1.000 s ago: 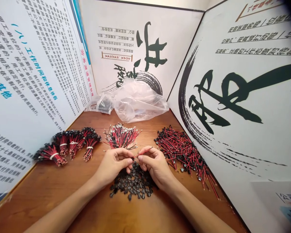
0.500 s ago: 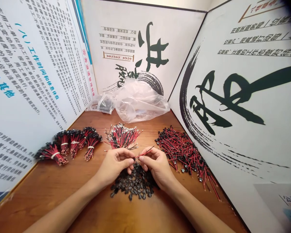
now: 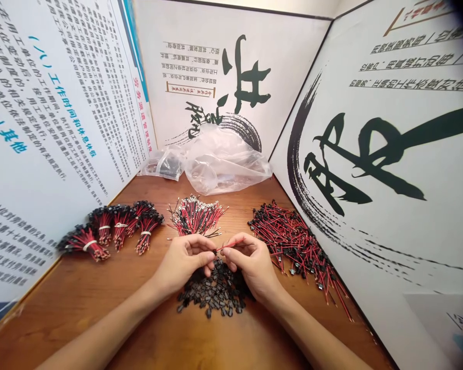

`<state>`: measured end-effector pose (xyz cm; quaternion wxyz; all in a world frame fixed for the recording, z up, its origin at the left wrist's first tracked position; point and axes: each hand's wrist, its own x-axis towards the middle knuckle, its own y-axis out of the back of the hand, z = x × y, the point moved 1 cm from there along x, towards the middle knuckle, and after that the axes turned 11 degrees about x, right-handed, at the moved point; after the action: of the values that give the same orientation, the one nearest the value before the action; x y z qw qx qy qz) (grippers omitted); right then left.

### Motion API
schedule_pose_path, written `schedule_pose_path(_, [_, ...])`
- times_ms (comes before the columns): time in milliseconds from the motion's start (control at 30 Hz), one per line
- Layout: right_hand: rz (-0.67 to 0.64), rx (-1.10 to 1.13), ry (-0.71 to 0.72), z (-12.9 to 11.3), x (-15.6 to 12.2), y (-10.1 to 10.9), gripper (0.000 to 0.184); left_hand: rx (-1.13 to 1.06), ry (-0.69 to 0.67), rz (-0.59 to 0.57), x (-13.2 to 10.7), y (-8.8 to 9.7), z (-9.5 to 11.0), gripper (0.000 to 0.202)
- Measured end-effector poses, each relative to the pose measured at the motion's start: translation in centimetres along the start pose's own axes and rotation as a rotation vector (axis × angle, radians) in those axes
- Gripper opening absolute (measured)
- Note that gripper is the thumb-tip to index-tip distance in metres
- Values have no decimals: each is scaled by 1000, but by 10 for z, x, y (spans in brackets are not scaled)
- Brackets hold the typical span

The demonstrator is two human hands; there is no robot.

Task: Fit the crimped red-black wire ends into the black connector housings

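Observation:
Between finger and thumb, my right hand (image 3: 250, 259) pinches a red wire (image 3: 233, 243), whose left end meets the fingertips of my left hand (image 3: 191, 259). My left hand is closed in a pinch on a small black connector housing (image 3: 216, 252), mostly covered by the fingers. Below both hands lies a heap of loose black connector housings (image 3: 212, 295). Just beyond them is a pile of loose red and black wires (image 3: 196, 216) with bright metal tips pointing away.
At left stand several banded bundles of red and black wires (image 3: 119, 226). A heap of wires with black connectors (image 3: 293, 239) spreads at right. Clear plastic bags (image 3: 224, 162) lie at the back. Printed panels (image 3: 239, 67) wall the wooden table (image 3: 146, 329) on three sides.
The hands hold nearly the same pose. The free end of the red wire has dropped slightly toward my right fingers. The whole view has shifted a little.

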<state>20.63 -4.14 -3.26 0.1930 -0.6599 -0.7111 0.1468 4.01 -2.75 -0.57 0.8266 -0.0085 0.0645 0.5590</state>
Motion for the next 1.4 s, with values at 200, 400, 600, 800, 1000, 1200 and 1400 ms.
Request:
schedule_pose_path(200, [-13,-43,-19,-4,0,-1,19,14,0,-5,0,0,0,19])
schedule_pose_path(400, [-23,-1,-29,-2,-2,-3,16,38,-1,21,-1,-1,2,15])
schedule_pose_path(600, [7,-107,-49,-7,-2,-4,15,31,11,13,-2,-4,3,14])
schedule_pose_path(800, [-12,-152,-79,-5,-6,-7,16,47,22,39,-4,-5,3,15])
schedule_pose_path(1000, [-17,-192,-74,-2,-5,-8,18,72,26,51,-4,-5,2,15])
schedule_pose_path(1200, [-32,-160,-33,-11,-2,-6,18,133,3,80,-3,0,5,15])
schedule_pose_path(1400, [-6,-440,131,-28,2,9,15,176,-32,102,-1,9,9,16])
